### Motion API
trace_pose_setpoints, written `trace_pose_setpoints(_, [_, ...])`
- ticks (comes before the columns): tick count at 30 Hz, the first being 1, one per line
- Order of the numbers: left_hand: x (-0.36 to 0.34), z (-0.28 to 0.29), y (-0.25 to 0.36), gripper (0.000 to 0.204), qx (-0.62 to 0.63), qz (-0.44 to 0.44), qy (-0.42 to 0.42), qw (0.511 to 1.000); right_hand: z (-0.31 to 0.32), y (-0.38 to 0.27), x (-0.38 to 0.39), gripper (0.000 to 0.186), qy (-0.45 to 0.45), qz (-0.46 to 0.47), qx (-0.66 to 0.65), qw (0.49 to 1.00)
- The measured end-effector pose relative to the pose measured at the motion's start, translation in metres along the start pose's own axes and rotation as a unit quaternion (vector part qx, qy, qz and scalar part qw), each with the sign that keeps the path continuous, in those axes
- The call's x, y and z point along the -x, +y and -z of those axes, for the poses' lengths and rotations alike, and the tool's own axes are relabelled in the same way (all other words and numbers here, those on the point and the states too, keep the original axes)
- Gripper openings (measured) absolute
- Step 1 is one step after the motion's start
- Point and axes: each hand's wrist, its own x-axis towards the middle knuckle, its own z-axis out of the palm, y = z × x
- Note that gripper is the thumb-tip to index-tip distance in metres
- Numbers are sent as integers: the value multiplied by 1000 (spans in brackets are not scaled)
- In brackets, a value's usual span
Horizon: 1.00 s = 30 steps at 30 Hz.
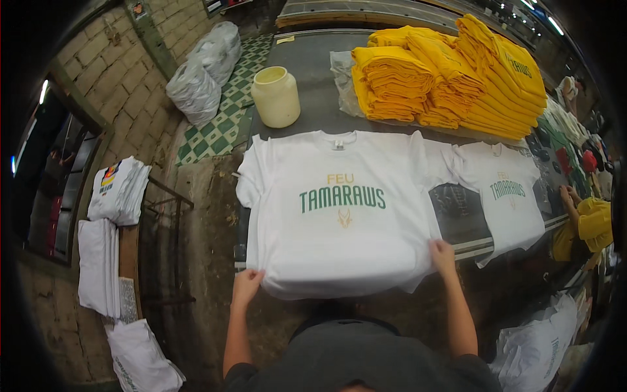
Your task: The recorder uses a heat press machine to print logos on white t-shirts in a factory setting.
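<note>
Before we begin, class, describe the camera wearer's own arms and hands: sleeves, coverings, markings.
The left hand and right hand are ungloved. Both forearms are bare, with no watch or marking visible, below short, dark grey sleeves.

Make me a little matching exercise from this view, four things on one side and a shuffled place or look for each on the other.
Column one
1. Jar
2. Shirt stack on the dark table
3. Left hand
4. Right hand

Column two
A. Large white shirt's near right edge
B. Yellow, folded
C. Same shirt's near left edge
D. Cream, open-topped

Pairs: 1-D, 2-B, 3-C, 4-A
</note>
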Motion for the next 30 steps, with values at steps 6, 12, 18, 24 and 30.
trace_pose_setpoints(6, [-158, 18, 57, 25, 259, -2, 122, 958, -22, -26, -136, 21, 91, -101, -252, 958])
trace_pose_setpoints(12, [-303, 18, 91, 26, 441, 100, 118, 884, -51, -37, -216, 39, 28, -232, -313, 921])
trace_pose_setpoints(18, [-348, 39, 86, 43, 619, 49, -58, 781, -53, -56, -247, 94, 136, -111, -494, 851])
trace_pose_setpoints(24, [-303, 25, 100, 46, 318, -46, 141, 937, 7, -49, -219, 87, 338, -90, -526, 776])
trace_pose_setpoints(30, [-234, 0, 119, 48, -1, -372, 306, 876, 33, 13, -79, 63, 400, -131, -85, 903])
